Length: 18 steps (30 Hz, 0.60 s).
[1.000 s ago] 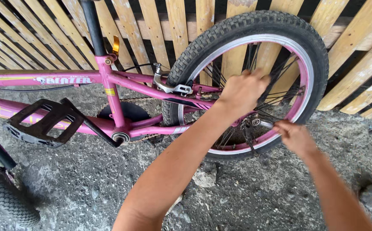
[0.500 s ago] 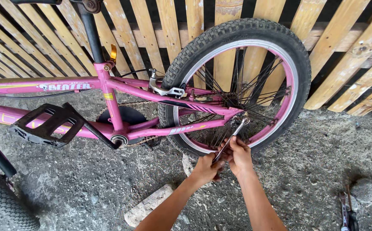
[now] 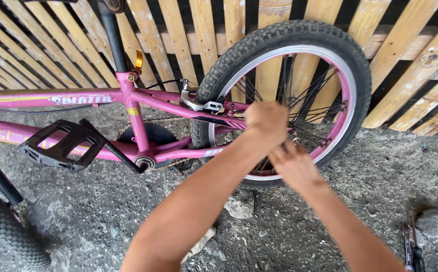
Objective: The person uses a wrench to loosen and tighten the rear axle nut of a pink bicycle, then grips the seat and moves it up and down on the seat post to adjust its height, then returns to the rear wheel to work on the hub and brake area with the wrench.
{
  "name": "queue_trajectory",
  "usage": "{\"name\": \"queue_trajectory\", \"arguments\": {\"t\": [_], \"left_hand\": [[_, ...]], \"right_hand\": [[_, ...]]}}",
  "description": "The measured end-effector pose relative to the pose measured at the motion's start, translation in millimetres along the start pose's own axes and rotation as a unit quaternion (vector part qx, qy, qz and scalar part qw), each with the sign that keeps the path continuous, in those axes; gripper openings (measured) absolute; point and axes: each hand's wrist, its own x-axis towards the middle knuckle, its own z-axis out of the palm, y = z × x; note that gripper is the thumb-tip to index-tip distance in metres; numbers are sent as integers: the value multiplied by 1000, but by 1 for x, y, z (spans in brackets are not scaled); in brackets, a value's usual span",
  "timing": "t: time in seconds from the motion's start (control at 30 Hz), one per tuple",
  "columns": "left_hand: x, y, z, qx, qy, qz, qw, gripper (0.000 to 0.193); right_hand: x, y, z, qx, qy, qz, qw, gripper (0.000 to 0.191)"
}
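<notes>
A pink bicycle (image 3: 143, 100) stands on rough concrete against a wooden slat fence. Its rear wheel (image 3: 329, 55) has a black knobby tyre and a pink rim. My left hand (image 3: 266, 121) is a closed fist right at the wheel's hub, in front of the spokes; whatever is inside it is hidden. My right hand (image 3: 293, 165) sits just below and touches the left, its fingers pointing at the hub and blurred. No tool shows in either hand.
A black pedal (image 3: 60, 146) sticks out at the left, near the chain and crank. Another black tyre (image 3: 7, 236) fills the bottom left corner. A wrench-like tool (image 3: 410, 247) lies on the ground at the bottom right. A pale stone (image 3: 239, 206) lies under the wheel.
Half a second ago both hands were low under the wheel with a metal wrench between them. Both have risen to the hub, and the wrench is out of sight.
</notes>
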Motion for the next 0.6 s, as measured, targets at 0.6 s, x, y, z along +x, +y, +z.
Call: {"name": "queue_trajectory", "arguments": {"t": [0.6], "left_hand": [[-20,13,135,-191,21,-43,981,34]], "right_hand": [[17,107,-48,-127,-161,-77,976,16]]}}
